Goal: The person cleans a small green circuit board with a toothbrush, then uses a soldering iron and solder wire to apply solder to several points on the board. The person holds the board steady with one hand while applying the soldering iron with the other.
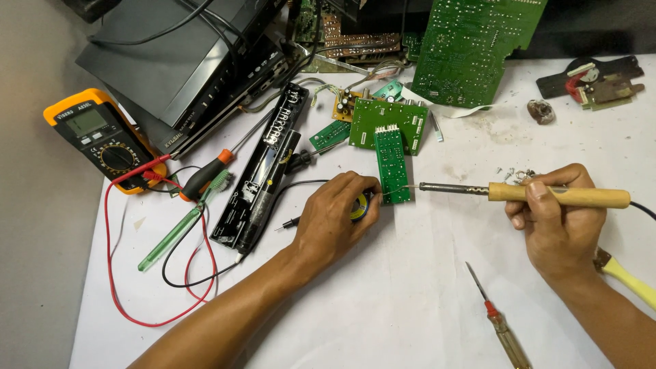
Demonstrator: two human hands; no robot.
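My right hand (557,215) grips the wooden handle of a soldering iron (519,193), whose metal tip points left at the lower edge of a narrow green circuit board (391,164). My left hand (335,215) rests on the white table beside that board, fingers closed around a small yellow round tin or spool (360,207), with a thin wire reaching towards the iron's tip. The narrow board lies over a wider green board (387,119).
A yellow multimeter (102,137) with red and black leads lies at the left. Beside it lie an orange-handled screwdriver (205,176), a green tool (181,229) and a long black panel (263,167). A small screwdriver (499,318) lies near the front. Black casings and a large green board (471,48) fill the back.
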